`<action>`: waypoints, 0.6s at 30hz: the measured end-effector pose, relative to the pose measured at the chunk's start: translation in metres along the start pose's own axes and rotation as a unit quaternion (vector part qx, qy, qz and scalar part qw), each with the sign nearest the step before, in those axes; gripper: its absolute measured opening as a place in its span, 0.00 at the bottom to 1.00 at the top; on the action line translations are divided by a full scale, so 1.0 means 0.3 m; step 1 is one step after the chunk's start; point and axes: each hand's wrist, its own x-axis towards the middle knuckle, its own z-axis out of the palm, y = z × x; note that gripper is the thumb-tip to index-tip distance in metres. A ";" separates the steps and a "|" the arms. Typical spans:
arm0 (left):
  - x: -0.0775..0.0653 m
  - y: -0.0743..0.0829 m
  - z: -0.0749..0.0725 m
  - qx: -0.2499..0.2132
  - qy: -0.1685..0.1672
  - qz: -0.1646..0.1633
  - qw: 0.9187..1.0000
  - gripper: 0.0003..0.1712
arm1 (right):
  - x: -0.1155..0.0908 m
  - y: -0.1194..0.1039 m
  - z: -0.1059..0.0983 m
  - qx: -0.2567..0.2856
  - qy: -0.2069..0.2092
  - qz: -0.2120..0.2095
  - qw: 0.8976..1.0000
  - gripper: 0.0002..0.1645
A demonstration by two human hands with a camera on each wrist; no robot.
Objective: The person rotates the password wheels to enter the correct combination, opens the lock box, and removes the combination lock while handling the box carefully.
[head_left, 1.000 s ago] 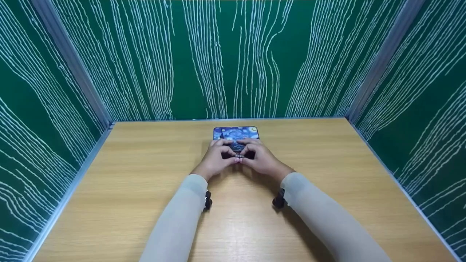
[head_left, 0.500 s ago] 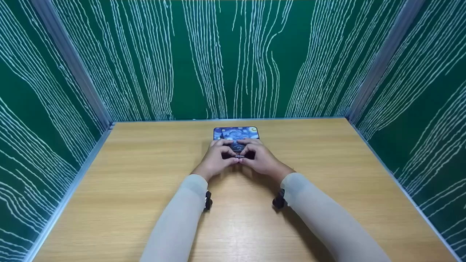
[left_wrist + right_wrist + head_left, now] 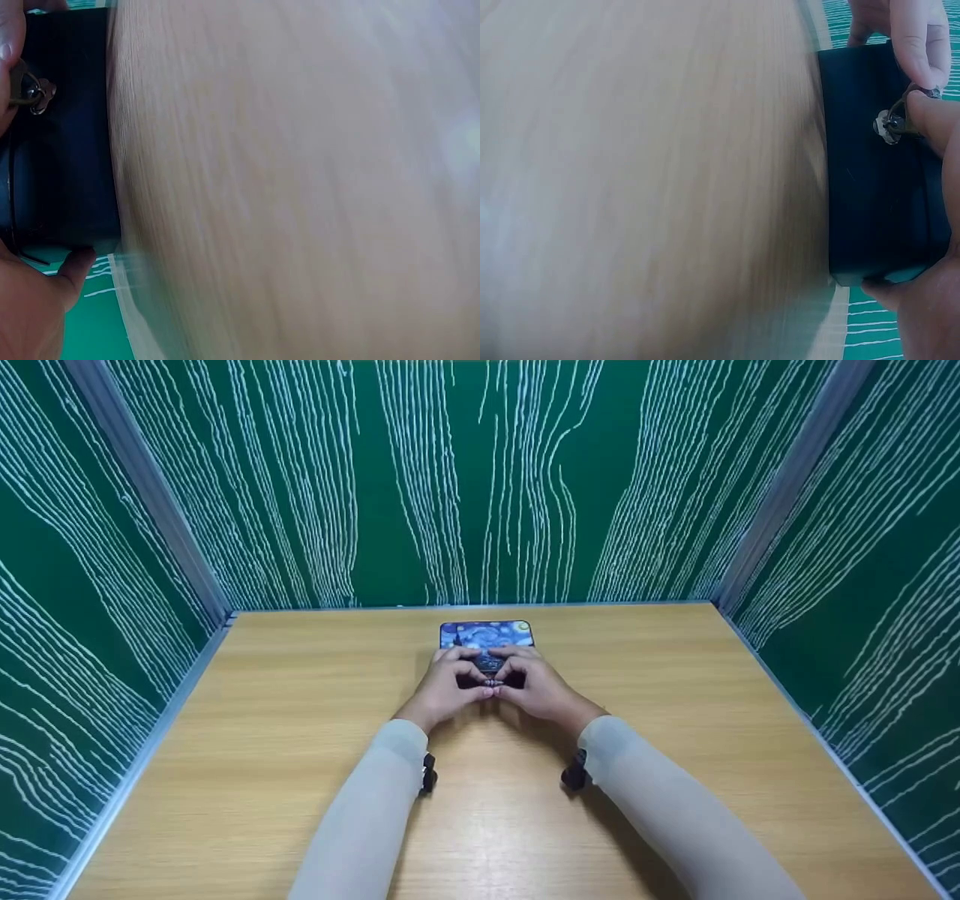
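Note:
A dark box [image 3: 881,202] with a blue and yellow swirling night-sky picture on its lid [image 3: 486,634] sits toward the back of the table. Both hands reach it from the front. My left hand [image 3: 444,682] and right hand [image 3: 538,684] wrap its two sides, a finger along each side wall. Thumbs and index fingers meet at the middle of the front, pinching a small metal clasp [image 3: 895,124] with a wire loop. In the left wrist view the clasp's metal plate [image 3: 43,96] shows on the dark front wall. The fingertips partly hide the clasp.
The wooden table [image 3: 300,750] carries the box a short way from the back wall [image 3: 390,510]. Green panels with white wavy lines stand behind and on both sides. Dark wrist devices [image 3: 575,771] hang under the light sleeves [image 3: 660,802].

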 end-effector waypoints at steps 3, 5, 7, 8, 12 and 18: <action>0.000 -0.002 0.000 -0.003 0.003 0.007 1.000 0.07 | 0.001 0.002 0.002 -0.002 0.000 0.001 1.000 0.05; 0.002 -0.005 0.002 -0.004 0.003 0.010 1.000 0.07 | 0.001 0.003 0.002 -0.003 0.000 -0.001 1.000 0.05; 0.002 -0.005 0.003 -0.002 0.002 0.009 1.000 0.07 | 0.001 0.002 0.002 -0.004 0.000 -0.002 1.000 0.04; 0.002 -0.006 0.004 -0.001 0.002 0.010 1.000 0.07 | 0.001 0.001 0.003 -0.003 0.000 -0.003 1.000 0.04; 0.002 -0.007 0.004 0.003 -0.002 0.002 1.000 0.07 | 0.001 0.001 0.003 -0.002 0.000 -0.001 1.000 0.04; 0.002 -0.010 0.006 0.001 0.000 -0.002 1.000 0.08 | 0.002 0.004 0.006 -0.002 0.002 -0.005 1.000 0.04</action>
